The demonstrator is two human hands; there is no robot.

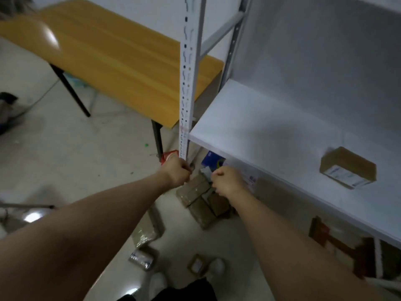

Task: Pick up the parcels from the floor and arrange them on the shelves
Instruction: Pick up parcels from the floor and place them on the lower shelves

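Both my arms reach down to a pile of parcels on the floor at the foot of the white shelf unit. My left hand (176, 172) is curled beside the shelf post (187, 83) and seems to grip a red-and-white parcel (169, 155) that sticks out past its knuckles. My right hand (227, 182) is a curled fist over brown taped parcels (195, 192). A white labelled parcel (250, 179) shows just behind it; whether the hand holds it is hidden. One brown box (347, 168) with a white label lies on the white shelf (249, 127).
A wooden table (121, 61) with black legs stands left of the shelf unit. More small parcels (142, 258) lie on the floor near my feet, and a blue box (211, 160) sits under the shelf. Brown and red cartons (321, 231) sit on the lower level at right.
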